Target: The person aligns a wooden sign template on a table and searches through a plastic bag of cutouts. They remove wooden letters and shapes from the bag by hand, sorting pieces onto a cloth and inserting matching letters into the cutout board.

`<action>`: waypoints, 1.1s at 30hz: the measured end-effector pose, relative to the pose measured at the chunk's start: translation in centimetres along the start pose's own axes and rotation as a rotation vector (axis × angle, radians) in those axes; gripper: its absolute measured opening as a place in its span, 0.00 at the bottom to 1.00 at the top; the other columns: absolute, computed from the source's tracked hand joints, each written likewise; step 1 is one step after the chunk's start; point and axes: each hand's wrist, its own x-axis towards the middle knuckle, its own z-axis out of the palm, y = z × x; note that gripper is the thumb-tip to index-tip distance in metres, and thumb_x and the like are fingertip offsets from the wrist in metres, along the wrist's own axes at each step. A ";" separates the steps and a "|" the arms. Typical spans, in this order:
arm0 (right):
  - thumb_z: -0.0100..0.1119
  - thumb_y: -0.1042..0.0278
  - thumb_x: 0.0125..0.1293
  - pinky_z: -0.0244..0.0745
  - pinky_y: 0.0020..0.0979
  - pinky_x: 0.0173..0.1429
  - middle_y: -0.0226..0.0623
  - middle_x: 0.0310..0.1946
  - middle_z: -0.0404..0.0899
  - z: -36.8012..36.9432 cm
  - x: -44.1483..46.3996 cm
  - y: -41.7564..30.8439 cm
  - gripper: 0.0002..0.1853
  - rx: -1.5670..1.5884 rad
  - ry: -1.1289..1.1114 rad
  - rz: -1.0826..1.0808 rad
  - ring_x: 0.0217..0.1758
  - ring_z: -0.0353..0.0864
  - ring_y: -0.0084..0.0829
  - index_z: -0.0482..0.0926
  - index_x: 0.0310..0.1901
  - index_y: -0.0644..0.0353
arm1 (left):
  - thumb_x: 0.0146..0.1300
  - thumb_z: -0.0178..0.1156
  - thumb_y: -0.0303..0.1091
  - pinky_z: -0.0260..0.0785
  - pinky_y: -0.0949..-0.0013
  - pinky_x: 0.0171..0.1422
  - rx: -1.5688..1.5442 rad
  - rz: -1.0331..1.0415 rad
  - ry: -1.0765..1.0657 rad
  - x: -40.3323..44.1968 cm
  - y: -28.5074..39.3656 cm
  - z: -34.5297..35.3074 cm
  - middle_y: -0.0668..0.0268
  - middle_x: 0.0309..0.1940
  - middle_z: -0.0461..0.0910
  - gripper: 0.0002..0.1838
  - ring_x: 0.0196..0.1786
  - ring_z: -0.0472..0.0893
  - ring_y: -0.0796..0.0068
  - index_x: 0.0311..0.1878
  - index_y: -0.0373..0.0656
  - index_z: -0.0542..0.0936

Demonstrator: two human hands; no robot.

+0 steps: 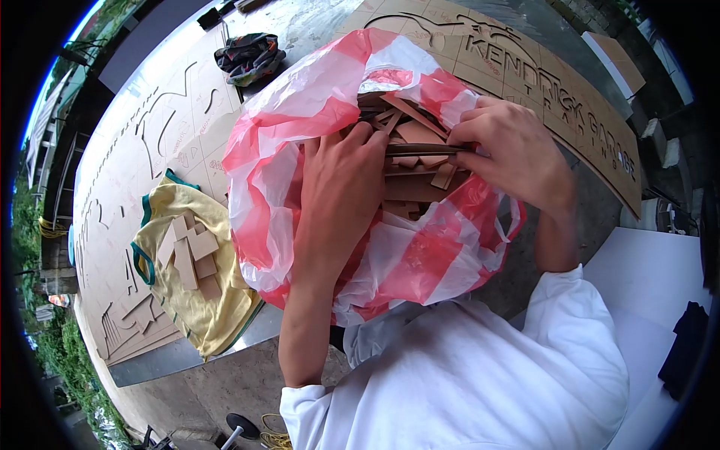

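**Hands at the Mouth of a Striped Bag [431,259] Full of Board Pieces [420,133]**

Watched by me from a distance through the head camera, a person in a white shirt [480,375] works at a red-and-white plastic bag, its mouth open upward and crowded with brown pieces, some flat, some narrow, lying at many angles. A long, thin strip [420,149] lies inside the bag's mouth, its long axis running across it from left to right, one end toward each hand. The right hand [510,142], at the bag's right rim, pinches the strip's right end between thumb and fingers. The left hand [345,169] reaches in over the near left side, fingers bent down among the pieces; I cannot tell whether they grip anything. Left of the bag, a yellow cloth [169,206] with green trim bears a small heap of flat brown blocks [185,259]. Beyond the bag to the right stretches a board [600,135] lettered "KENDRICK GARAGE TRADING"; beyond it to the left sits a dark patterned bundle [249,58].
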 end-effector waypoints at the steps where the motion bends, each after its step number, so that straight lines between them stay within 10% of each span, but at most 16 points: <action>1: 0.64 0.68 0.49 0.73 0.39 0.49 0.37 0.33 0.81 0.2 -0.2 0.2 0.11 0.048 0.062 -0.015 0.42 0.78 0.40 0.84 0.35 0.60 | 0.56 0.59 0.26 0.65 0.55 0.57 -0.051 -0.039 -0.029 0.1 -0.1 -0.3 0.60 0.46 0.79 0.15 0.51 0.76 0.53 0.48 0.41 0.80; 11: 0.67 0.70 0.49 0.74 0.36 0.47 0.37 0.33 0.83 -0.6 -1.6 0.0 0.08 -0.004 0.008 0.166 0.40 0.79 0.39 0.84 0.32 0.61 | 0.51 0.59 0.25 0.71 0.57 0.46 -0.217 -0.028 0.083 0.6 -1.0 -0.3 0.58 0.35 0.81 0.11 0.40 0.80 0.53 0.39 0.38 0.83; 17: 0.70 0.65 0.51 0.74 0.33 0.42 0.40 0.31 0.83 0.4 -2.1 1.6 0.11 0.440 0.221 0.054 0.34 0.81 0.37 0.85 0.36 0.60 | 0.54 0.61 0.25 0.72 0.59 0.47 -0.399 -0.104 0.023 0.7 -1.3 -1.0 0.57 0.35 0.82 0.09 0.39 0.81 0.53 0.40 0.37 0.83; 25: 0.72 0.63 0.53 0.75 0.28 0.47 0.39 0.35 0.84 0.8 -2.4 -0.4 0.16 0.800 0.518 -0.103 0.40 0.83 0.29 0.84 0.40 0.63 | 0.56 0.66 0.22 0.70 0.77 0.36 -0.949 0.083 0.203 2.2 0.7 -4.1 0.65 0.29 0.82 0.09 0.30 0.78 0.81 0.40 0.33 0.84; 33: 0.59 0.67 0.68 0.77 0.26 0.53 0.40 0.44 0.83 0.9 -1.0 -3.5 0.18 1.386 0.460 -0.162 0.48 0.81 0.24 0.76 0.54 0.72 | 0.60 0.65 0.24 0.78 0.75 0.38 -1.450 0.010 0.327 4.5 2.2 -8.6 0.62 0.30 0.82 0.08 0.31 0.81 0.79 0.40 0.29 0.81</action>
